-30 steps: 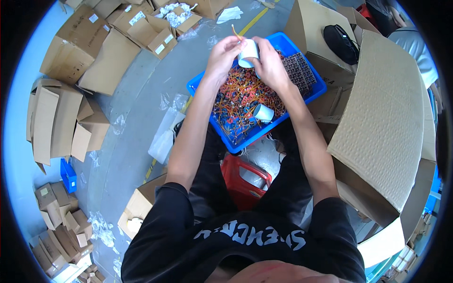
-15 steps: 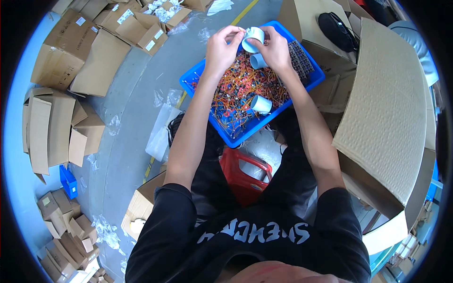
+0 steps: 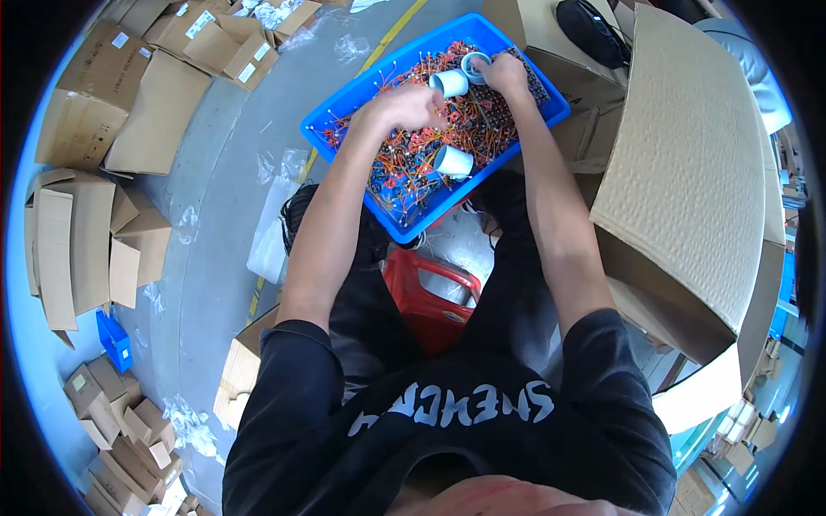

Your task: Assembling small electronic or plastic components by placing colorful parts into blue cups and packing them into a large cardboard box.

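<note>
A blue plastic bin (image 3: 397,230) holds a tangled heap of small parts (image 3: 391,172) with orange and dark wires and red pieces. My left hand (image 3: 415,107) is over the heap, fingers curled downward beside a pale blue cup (image 3: 450,83) lying on its side; what its fingertips hold, if anything, is hidden. At the bin's far side my right hand (image 3: 506,73) grips the rim of another pale blue cup (image 3: 473,57), whose opening faces up. A third cup (image 3: 453,162) lies tilted on the parts nearer me.
Dark parts in neat rows (image 3: 532,86) line the bin's right end. A large open carton (image 3: 688,172) stands close on my right, with a black case (image 3: 592,33) on cardboard behind it. A red stool (image 3: 430,297) is between my legs. Cartons (image 3: 77,241) and plastic scraps lie leftward.
Both hands were together at a raised cup. My right hand has lowered a cup onto the parts; my left hand has come away and down to the heap. The view has shifted slightly.
</note>
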